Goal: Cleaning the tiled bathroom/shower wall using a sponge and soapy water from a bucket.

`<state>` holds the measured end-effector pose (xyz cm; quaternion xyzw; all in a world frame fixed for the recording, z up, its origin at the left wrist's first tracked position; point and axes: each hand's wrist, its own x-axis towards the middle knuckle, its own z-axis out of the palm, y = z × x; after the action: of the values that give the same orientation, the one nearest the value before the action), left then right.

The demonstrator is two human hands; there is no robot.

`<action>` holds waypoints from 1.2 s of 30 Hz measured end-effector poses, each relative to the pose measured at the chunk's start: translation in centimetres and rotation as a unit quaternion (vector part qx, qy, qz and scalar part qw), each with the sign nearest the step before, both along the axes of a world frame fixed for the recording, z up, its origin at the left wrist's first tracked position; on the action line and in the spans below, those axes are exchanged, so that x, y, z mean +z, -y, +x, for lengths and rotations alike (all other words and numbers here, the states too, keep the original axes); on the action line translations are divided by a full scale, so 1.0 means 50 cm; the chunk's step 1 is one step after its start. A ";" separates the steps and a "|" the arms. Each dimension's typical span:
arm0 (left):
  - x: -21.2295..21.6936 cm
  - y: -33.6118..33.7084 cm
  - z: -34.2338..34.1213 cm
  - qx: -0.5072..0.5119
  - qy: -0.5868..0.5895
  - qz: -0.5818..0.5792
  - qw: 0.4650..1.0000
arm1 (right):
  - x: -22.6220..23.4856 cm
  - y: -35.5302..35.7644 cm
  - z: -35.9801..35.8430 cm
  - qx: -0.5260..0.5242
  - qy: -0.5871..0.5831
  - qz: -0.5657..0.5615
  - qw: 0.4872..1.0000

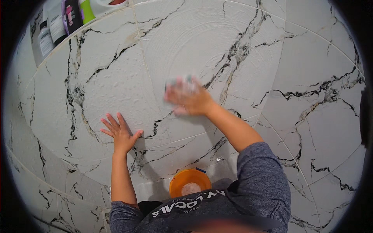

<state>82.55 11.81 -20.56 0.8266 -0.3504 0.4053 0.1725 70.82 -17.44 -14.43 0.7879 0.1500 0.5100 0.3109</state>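
Note:
My left hand lies flat against the white marbled tile wall, fingers spread and holding nothing. Up and to its right, my right hand presses a sponge to the same wall. Motion smears this hand, and the sponge shows only as a dark, greenish edge past the fingers, so its exact kind is hard to make out. Curved streaks of suds arc over the tile above the right hand. Wet droplets dot the tile above the left hand.
An orange bucket with foamy liquid inside stands below, close to my body. Several bottles, among them a white one with a black cap and a green one, stand on a ledge at the upper left. More marbled tile continues at right.

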 end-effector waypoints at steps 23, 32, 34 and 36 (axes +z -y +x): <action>0.000 0.003 -0.011 0.032 -0.007 0.004 0.999 | 0.069 0.384 -0.175 -0.107 0.272 0.416 0.861; -0.012 -0.004 -0.002 0.044 -0.009 -0.010 0.999 | -0.118 0.262 -0.150 0.006 0.002 -0.051 0.999; 0.012 0.010 -0.016 0.044 0.005 -0.010 0.999 | -0.184 0.396 -0.226 -0.028 0.032 0.082 0.996; 0.000 0.015 -0.010 0.039 0.019 -0.019 0.999 | -0.132 0.471 -0.245 -0.144 0.131 0.306 0.932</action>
<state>82.07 11.04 -20.56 0.8284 -0.3129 0.4342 0.1655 58.57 -41.01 -21.05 0.7844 -0.1702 0.5792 0.1422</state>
